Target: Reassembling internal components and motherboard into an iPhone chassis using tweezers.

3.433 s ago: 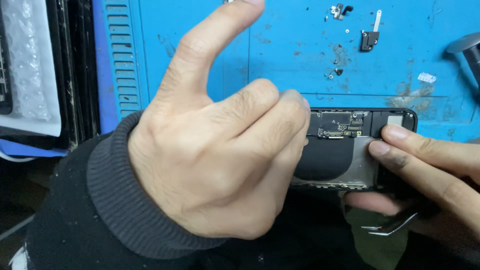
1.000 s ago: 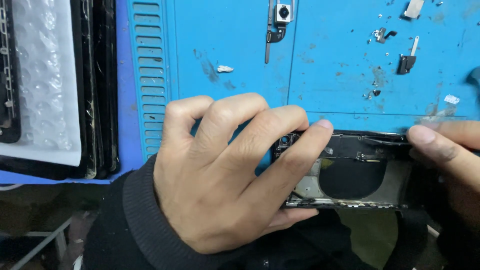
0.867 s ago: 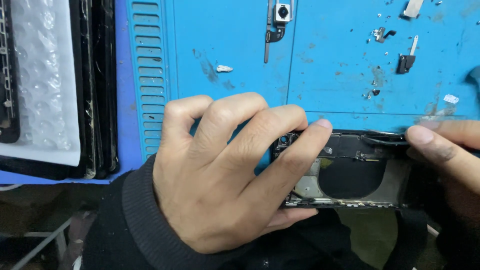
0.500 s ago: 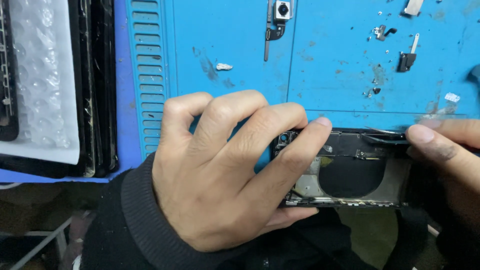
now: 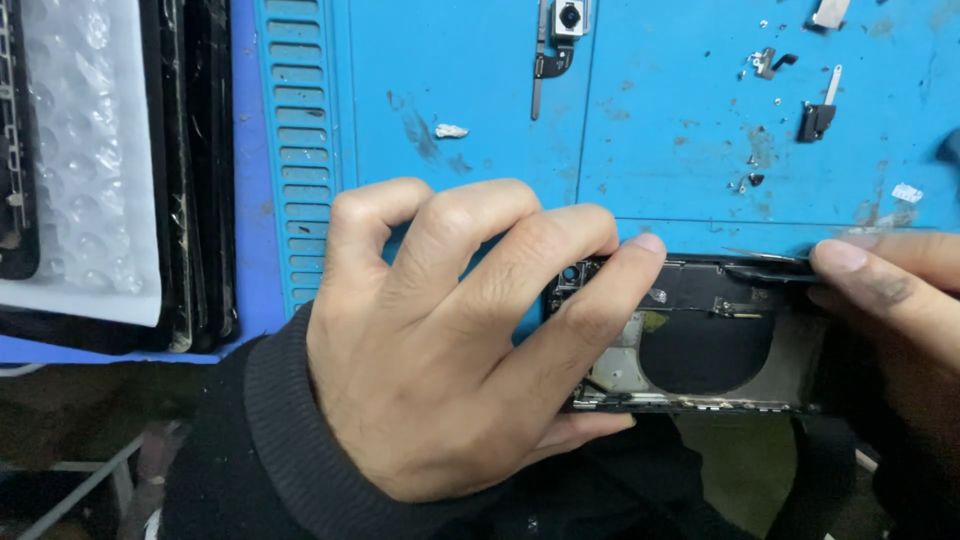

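The opened black smartphone housing with its bare metal inner plate (image 5: 700, 340) lies at about 4 o'clock of the view, at the near edge of the blue rubber repair mat (image 5: 480, 90) on the counter, its open side up so the inside can be reached. The left hand (image 5: 440, 350) wraps the housing's left end — fingers (image 5: 600, 290) curled over the top edge, thumb under the near edge — which looks like a clamp to keep it from sliding. They are closed in a firm pinch on the frame, not spread. The right hand (image 5: 890, 300), at 3 o'clock, presses its fingers close together on the top right corner; whether they hold a thin tool there I cannot tell. Loose parts sit up the mat: a small camera module with flex ribbon (image 5: 560, 35) at 12 o'clock, a small black bracket (image 5: 815, 115) at 2 o'clock. Stacked dark phone screens with bubble wrap (image 5: 100, 170) lie at 9 o'clock.
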